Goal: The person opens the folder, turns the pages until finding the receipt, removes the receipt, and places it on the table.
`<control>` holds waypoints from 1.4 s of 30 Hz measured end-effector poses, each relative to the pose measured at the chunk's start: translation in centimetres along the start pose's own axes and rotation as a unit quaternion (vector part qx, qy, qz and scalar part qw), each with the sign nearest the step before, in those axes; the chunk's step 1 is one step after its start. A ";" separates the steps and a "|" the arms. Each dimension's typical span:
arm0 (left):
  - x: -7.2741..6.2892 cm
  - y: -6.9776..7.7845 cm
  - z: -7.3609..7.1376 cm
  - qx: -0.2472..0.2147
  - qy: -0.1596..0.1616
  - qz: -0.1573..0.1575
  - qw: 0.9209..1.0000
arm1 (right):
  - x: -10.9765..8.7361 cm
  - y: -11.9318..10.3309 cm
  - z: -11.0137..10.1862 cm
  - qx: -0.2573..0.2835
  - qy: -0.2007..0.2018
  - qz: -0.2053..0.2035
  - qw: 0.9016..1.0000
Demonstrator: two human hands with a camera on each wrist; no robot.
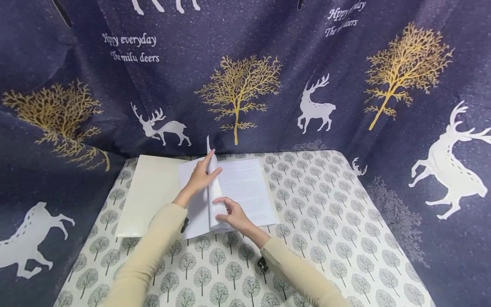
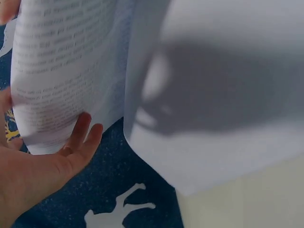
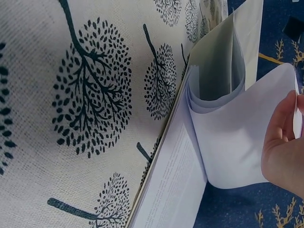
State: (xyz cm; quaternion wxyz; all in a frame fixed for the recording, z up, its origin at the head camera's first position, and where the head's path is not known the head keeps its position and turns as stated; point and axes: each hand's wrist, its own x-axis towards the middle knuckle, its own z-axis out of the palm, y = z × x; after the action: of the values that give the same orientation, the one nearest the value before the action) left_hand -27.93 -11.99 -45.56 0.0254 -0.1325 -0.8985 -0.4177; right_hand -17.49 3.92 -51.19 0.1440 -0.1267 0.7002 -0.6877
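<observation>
A bound set of printed sheets lies open on the cloth. Its cream cover (image 1: 151,192) is spread to the left and a page of text (image 1: 247,192) faces up on the right. Between them, a raised, curling page (image 1: 215,187) stands near the spine. My left hand (image 1: 198,177) holds it near its far end, index finger pointing up along it; the left wrist view shows fingers (image 2: 83,135) against the printed side. Toward the near end, my right hand (image 1: 235,216) pinches the page's edge between thumb and fingers. In the right wrist view, that hand (image 3: 285,142) is partly cut off.
A white cloth with tree prints (image 1: 314,221) covers the table. Behind and at both sides hangs a dark blue curtain (image 1: 261,34) with deer and golden trees. Turned sheets (image 3: 218,99) curl up beside the spine.
</observation>
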 end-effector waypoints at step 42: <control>-0.8 -5.4 -4.0 0.018 -0.085 -0.027 0.996 | -0.8 1.2 0.6 0.030 0.012 0.057 0.998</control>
State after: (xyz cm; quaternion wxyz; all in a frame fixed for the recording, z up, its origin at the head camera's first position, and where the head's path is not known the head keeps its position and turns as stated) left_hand -28.79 -18.51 -47.16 -0.0595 -0.1427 -0.9082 -0.3889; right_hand -16.49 3.68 -52.41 0.1787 -0.0738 0.6868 -0.7006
